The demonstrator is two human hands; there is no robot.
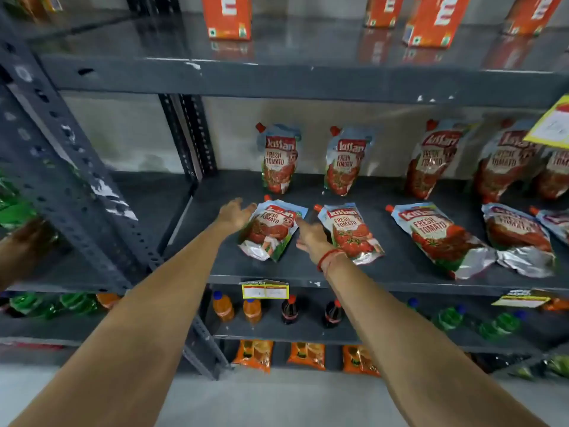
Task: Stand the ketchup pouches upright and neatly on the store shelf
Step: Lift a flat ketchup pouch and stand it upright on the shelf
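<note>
We see the grey shelf (pixel 215 266) bearing a flat-lying ketchup pouch (pixel 271 229) at its front left. Our left hand (pixel 235 212), grip wide, touches the pouch's left edge; our right hand (pixel 312 235), grip wide, meets its right edge.

Bare shelf (pixel 215 260) lies open left of the flat pouch (pixel 271 229); upright pouches (pixel 278 158) block behind.
</note>
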